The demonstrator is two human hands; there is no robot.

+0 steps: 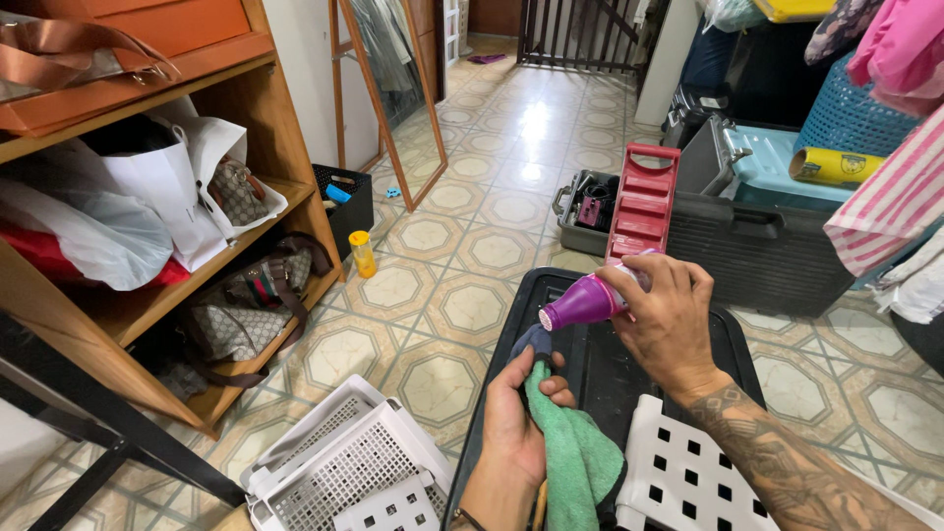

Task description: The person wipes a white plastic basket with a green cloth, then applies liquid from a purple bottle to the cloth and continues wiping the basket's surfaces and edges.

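- Right hand [669,320], one, centre right of the frame: fingers closed round one bottle [590,300] with a purple cap end, held tilted with its nozzle pointing down and left toward the cloth.
- Left hand [516,423], one, lower centre: fingers curled shut on one green cloth [575,457], bunched up; a darker blue fold [536,341] shows at the fingertips, just below the nozzle. Whether nozzle and cloth touch, I cannot tell.
- Black lid or case top [600,374], one, beneath both hands, centre bottom.
- White perforated baskets: two, one at lower left [344,467], one at lower right [678,472].
- Red step stool [644,202], one, upright, centre right, leaning against a dark grey crate [757,251].
- Small yellow bottle [363,253], one, standing on the tiled floor [492,216], left of centre.
- Wooden shelf unit [147,305], one, left edge, holding two patterned handbags [246,310] and white bags.
- Mirror on a wooden frame [383,79], one, top centre left.
- Blue lattice basket [851,113], one, upper right.
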